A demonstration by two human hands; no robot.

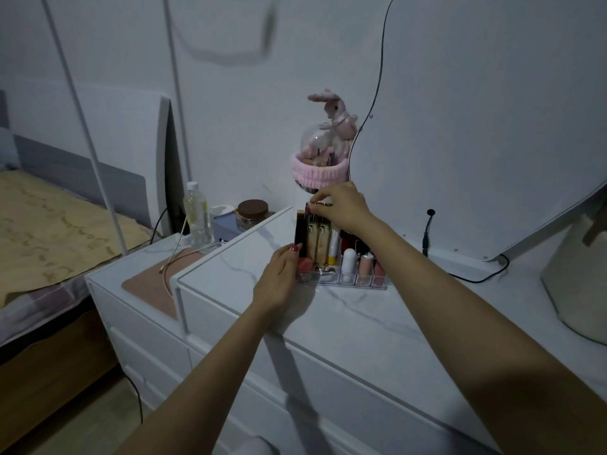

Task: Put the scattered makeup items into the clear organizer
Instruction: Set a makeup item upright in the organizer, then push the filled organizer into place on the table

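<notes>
The clear organizer [348, 284] stands on the white marble-look dresser top [345, 323], filled with several makeup items: tall gold-trimmed tubes [317, 241], a white and yellow tube [334, 246], a white stick [348, 261] and pink lipsticks [365, 266]. My left hand [279, 279] rests against the organizer's left end, thumb up beside a black tube [299, 234] and fingers by a coral pink item [305, 267]. My right hand [341, 205] reaches over the back row and pinches the cap of a tall dark tube [312, 206].
A large curvy mirror [476, 126] leans at the back right with a black cable [427, 231] below it. A glass dome with a pink band and rabbit toy [331, 139] stands behind the organizer. A lower drawer unit at left carries a bottle [197, 215], jar [252, 213] and pink mat [154, 284]. A bed lies far left.
</notes>
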